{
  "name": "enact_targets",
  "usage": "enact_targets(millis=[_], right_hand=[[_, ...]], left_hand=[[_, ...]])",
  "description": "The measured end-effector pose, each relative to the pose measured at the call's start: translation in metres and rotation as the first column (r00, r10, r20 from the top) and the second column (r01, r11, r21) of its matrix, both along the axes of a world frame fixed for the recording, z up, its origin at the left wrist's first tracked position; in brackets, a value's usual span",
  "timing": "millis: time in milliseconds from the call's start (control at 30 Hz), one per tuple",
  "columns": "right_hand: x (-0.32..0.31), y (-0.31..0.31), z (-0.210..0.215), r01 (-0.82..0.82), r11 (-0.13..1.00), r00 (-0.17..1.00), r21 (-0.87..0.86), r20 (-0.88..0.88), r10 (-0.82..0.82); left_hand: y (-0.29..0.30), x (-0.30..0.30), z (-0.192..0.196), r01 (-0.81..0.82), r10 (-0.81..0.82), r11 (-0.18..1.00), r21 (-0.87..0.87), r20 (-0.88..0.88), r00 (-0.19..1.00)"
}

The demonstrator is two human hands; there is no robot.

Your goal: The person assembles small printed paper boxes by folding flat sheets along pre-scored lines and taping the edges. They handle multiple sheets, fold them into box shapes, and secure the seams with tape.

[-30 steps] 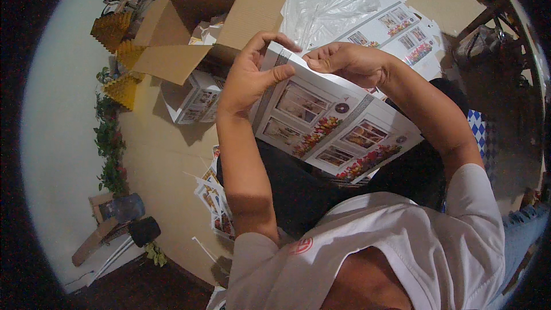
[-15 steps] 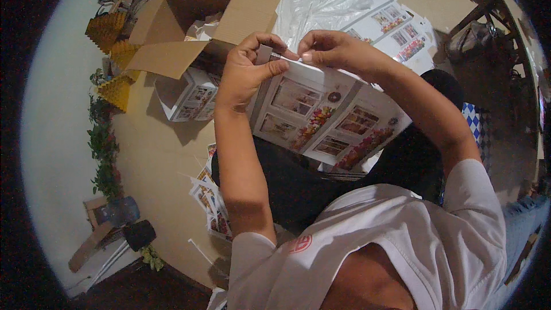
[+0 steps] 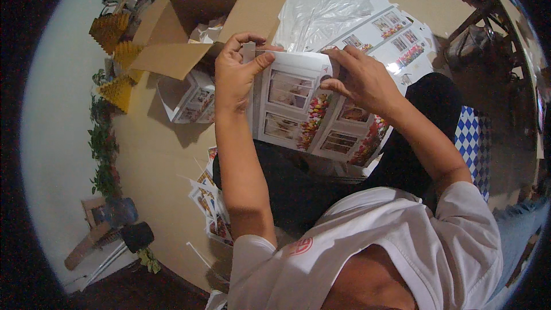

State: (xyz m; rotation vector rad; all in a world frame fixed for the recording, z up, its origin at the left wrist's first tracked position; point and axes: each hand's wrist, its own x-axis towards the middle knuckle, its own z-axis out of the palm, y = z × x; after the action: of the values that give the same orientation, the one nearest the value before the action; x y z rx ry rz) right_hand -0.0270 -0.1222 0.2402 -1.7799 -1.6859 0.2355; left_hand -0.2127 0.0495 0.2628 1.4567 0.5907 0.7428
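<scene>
Pinching printed card by corner: left grip, wrist straight; right grip arched, hold unclear.

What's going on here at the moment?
A person has a printed card in front of their lap. The left hand holds its upper left corner between thumb and fingers, while the right hand is at its upper right part; whether it grips there is hard to tell. Beyond are an open cardboard box, some clear plastic and more printed sheets. Paper scraps lie on the floor to the left.
</scene>
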Motion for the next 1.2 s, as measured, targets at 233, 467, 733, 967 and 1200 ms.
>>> enact_targets(millis=[233, 467, 733, 967, 1200], right_hand=[[0.006, 0.001, -0.009, -0.067, 0.997, 0.983, -0.026, -0.171, 0.061], [-0.003, -0.003, -0.004, 0.007, 1.000, 0.972, -0.011, -0.235, -0.010], [0.001, 0.001, 0.001, -0.078, 0.997, 0.961, -0.004, -0.265, 0.074], [-0.003, 0.004, 0.001, -0.039, 0.999, 0.988, -0.006, -0.150, 0.038], [-0.001, 0.003, 0.005, -0.074, 0.997, 0.996, 0.032, -0.047, 0.076]], left_hand=[[-0.002, 0.000, -0.002, -0.041, 0.041, 0.999, -0.008, 0.029, 0.999], [-0.004, 0.000, -0.008, -0.156, 0.154, 0.988, 0.022, 0.071, 0.986], [-0.003, -0.008, -0.002, -0.095, 0.094, 0.995, 0.024, 0.030, 0.995], [-0.040, 0.006, 0.040, 0.189, 0.408, 0.099, 0.977, -0.213, 0.888], [-0.049, 0.009, 0.013, 0.161, 0.246, 0.416, 0.895, -0.282, 0.927]])
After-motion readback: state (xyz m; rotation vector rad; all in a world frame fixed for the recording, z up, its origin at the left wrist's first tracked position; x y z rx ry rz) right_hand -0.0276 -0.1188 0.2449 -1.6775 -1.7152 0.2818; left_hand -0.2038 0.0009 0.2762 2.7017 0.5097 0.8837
